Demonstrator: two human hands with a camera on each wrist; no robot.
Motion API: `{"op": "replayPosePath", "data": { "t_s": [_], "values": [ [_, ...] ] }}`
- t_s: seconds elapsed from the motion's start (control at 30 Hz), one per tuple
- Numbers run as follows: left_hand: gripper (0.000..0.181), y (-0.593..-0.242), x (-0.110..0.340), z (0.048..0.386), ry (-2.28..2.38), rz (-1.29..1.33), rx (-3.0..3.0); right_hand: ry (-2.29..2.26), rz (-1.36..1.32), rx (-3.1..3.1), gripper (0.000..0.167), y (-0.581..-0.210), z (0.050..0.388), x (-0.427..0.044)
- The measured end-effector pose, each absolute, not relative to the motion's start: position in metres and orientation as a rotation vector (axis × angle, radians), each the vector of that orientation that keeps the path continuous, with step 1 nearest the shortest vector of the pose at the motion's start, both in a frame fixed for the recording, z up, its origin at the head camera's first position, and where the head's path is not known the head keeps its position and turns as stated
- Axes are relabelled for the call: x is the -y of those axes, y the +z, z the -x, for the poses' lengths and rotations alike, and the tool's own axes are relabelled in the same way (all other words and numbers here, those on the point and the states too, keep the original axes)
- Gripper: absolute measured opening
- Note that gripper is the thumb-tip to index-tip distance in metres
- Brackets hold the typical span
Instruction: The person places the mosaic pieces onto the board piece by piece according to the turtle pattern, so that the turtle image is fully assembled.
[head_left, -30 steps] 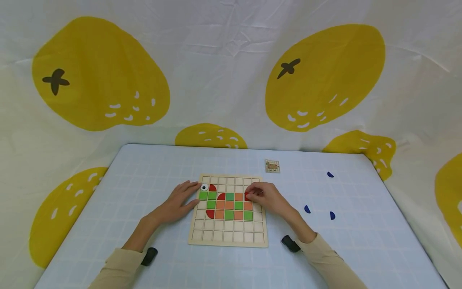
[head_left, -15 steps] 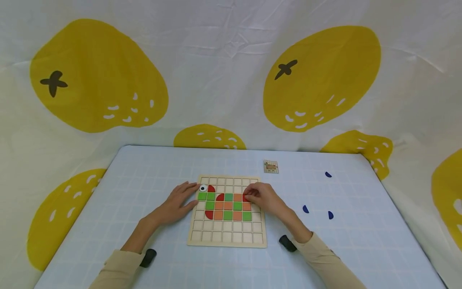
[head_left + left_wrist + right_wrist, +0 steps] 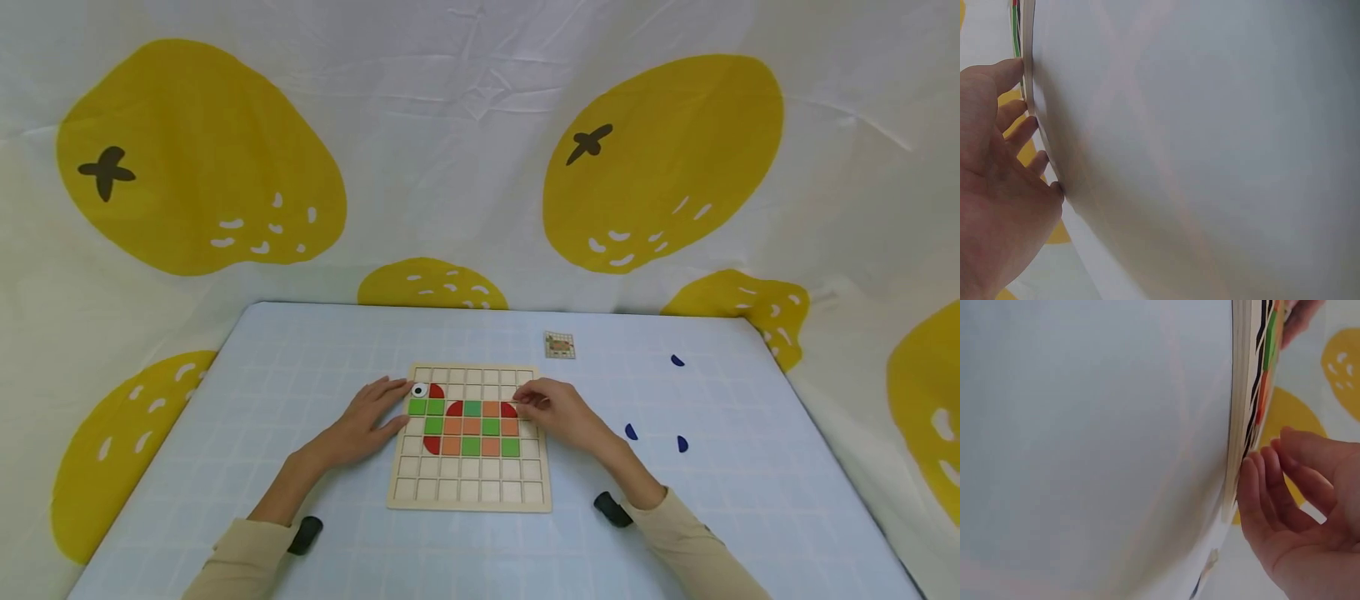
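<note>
A wooden grid board (image 3: 468, 493) lies on the table and bears green and orange square tiles, several red quarter-circle tiles and a round eye tile (image 3: 419, 390). My left hand (image 3: 363, 425) rests at the board's left edge, thumb and fingers spread and touching its side. Over the board's right edge is my right hand (image 3: 558, 412), its fingers loosely bent. Just left of those fingertips a red quarter-circle tile (image 3: 508, 410) sits in its cell. In the right wrist view nothing shows between the thumb (image 3: 1310, 447) and fingers.
Dark blue half-round tiles lie to the right: one farther back (image 3: 677, 360), one near the right forearm (image 3: 631, 432) and one beyond it (image 3: 682, 443). A small picture card (image 3: 559, 345) lies behind the board. Patterned cloth (image 3: 450, 167) hangs behind the table.
My right hand has let go of the red quarter-circle tile and shifted slightly right, so the tile now shows in its cell. The left hand stays at the board's edge.
</note>
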State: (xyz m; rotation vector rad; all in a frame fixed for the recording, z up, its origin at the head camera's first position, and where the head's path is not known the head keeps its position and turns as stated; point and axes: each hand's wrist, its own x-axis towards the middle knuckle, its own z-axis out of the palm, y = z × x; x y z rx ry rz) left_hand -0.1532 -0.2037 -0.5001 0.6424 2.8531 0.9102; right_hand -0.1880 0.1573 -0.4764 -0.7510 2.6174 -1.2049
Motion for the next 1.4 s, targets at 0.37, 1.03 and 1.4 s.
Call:
{"op": "replayPosePath", "data": {
  "t_s": [0.37,1.03,1.4],
  "values": [
    [0.059,-0.498,0.203,0.153,0.901,-0.625,-2.849,-1.187,0.585,-2.758,0.017,-0.475,0.178,-0.198],
    [0.06,-0.5,0.206,0.153,0.903,-0.605,-2.842,-1.148,0.494,-2.939,0.016,-0.477,0.154,-0.264],
    [0.06,-0.505,0.206,0.156,0.901,-0.619,-2.834,-1.026,0.403,-2.955,0.026,-0.481,0.14,-0.29]
  ]
}}
